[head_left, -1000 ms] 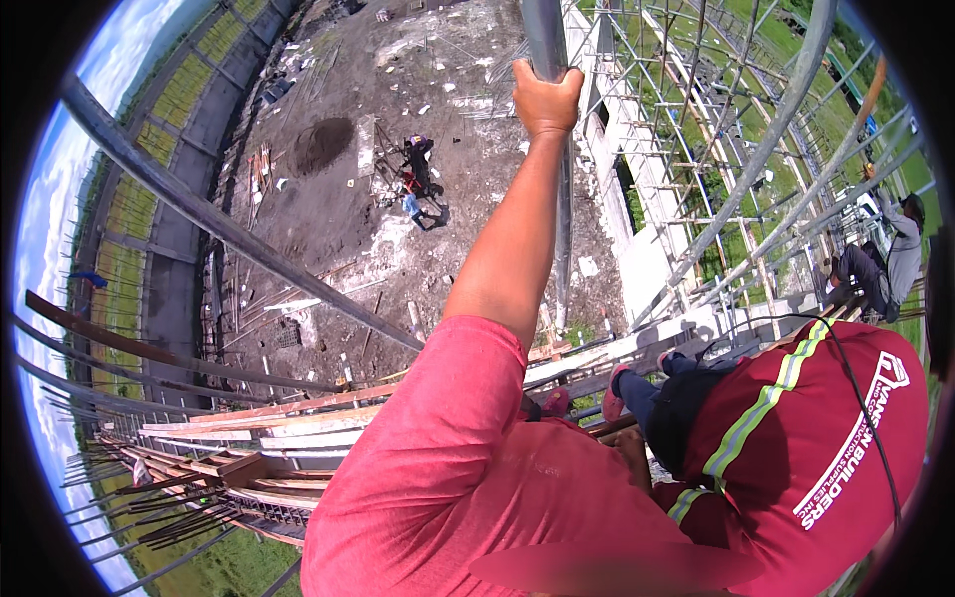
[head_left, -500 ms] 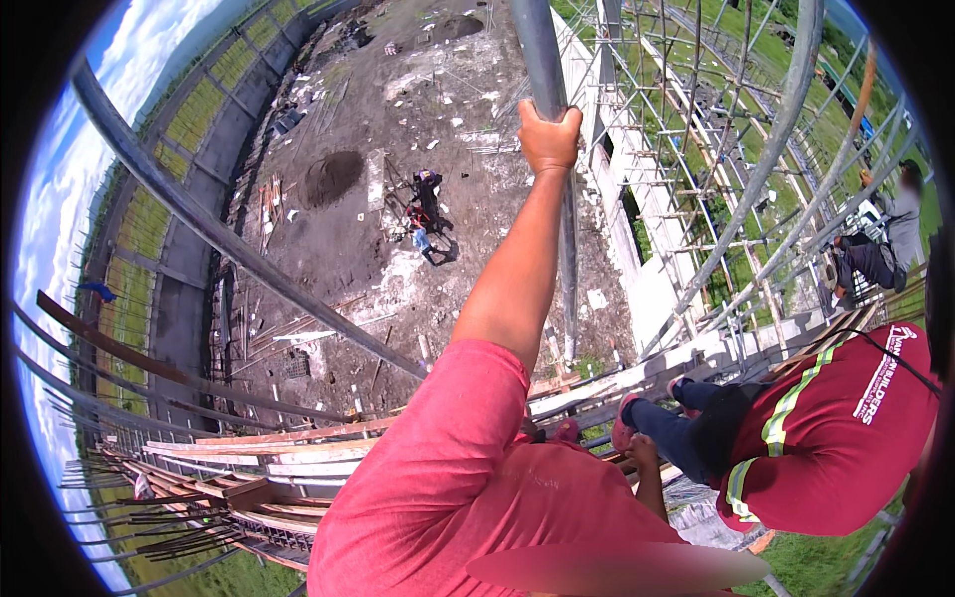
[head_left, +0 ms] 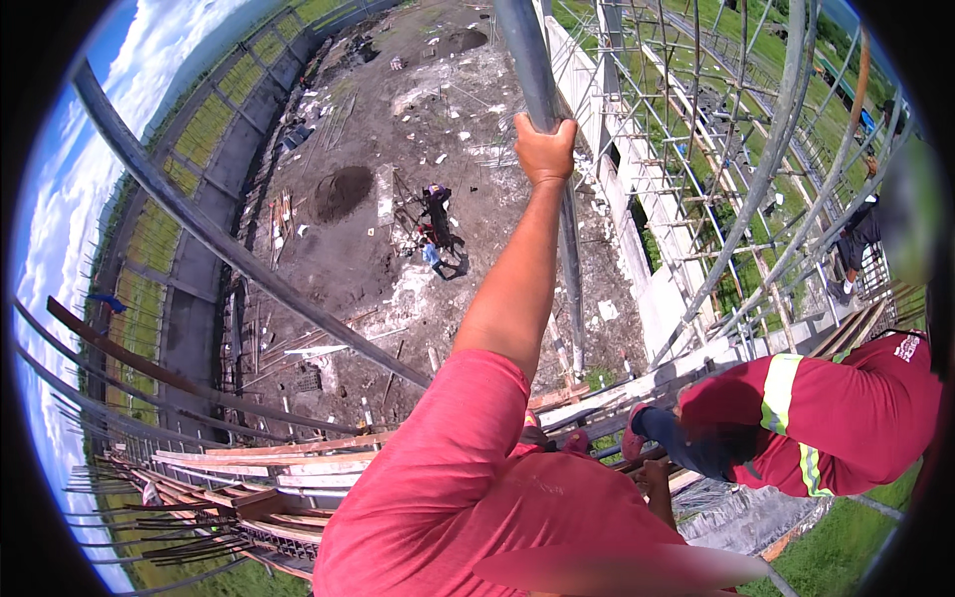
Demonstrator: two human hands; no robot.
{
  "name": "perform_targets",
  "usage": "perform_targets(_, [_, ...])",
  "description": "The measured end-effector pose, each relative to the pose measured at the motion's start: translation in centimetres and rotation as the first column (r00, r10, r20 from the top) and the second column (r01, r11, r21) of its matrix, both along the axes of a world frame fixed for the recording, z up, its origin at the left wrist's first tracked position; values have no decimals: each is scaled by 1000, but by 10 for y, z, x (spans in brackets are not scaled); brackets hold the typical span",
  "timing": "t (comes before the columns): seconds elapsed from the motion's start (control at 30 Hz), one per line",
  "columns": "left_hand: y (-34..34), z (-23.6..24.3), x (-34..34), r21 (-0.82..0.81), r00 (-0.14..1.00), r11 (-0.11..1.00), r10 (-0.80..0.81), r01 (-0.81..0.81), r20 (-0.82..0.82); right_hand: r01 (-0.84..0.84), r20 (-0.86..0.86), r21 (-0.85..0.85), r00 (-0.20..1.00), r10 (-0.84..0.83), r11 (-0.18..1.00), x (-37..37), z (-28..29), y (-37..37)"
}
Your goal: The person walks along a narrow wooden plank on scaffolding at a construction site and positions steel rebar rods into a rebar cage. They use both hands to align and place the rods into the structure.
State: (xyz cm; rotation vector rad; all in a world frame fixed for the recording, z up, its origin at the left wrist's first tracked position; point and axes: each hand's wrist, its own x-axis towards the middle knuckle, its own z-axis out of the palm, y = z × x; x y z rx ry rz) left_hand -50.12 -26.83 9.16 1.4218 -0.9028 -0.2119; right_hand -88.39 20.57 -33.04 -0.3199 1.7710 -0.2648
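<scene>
harsh sunlight throws shadows point(head_left: 456, 261) on the ground point(head_left: 338, 264), poles point(head_left: 768, 171) bow near the rim, and two patches point(head_left: 617, 569) blur.

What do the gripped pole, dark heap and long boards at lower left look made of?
Pole: probably galvanized steel, judging by its dull grey sheen. Heap: likely sand or soil, matt and mounded. Boards: apparently sawn wood, tan to whitish, straight-edged.

Grey pole point(head_left: 525, 60), pink sleeve point(head_left: 433, 438), striped maroon shirt point(head_left: 860, 408)

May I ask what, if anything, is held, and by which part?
The left hand grips the pole partway along; the right hand, I cannot tell.
</scene>
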Motion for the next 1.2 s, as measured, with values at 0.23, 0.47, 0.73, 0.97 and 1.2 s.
perform_targets(0.23, [-4, -3, 0, -7, 1000, 1000, 18, -18, -9, 79, -10, 25, 997, -78, 997, 6, 22, 2])
perform_targets(0.47, [-16, -17, 4, -85, 980, 983, -173, 165, -100, 199, 100, -76, 977, -191, 977, -12, -26, 15])
perform_targets(0.73, [-14, -17, 1, -49, 995, 998, -35, 39, 97, -3, -194, -277, 980, -52, 961, -19, -59, 28])
perform_targets(0.97, [-15, -19, 5, -25, 993, 1000, -6, 9, 121, 185, -86, -146, 976, -199, 972, -19, -9, 23])
perform_targets(1.2, [-13, -15, 1, -19, 995, 1000, -15, 17, 94, 244, -30, -192, 967, -254, 951, -29, -21, 41])
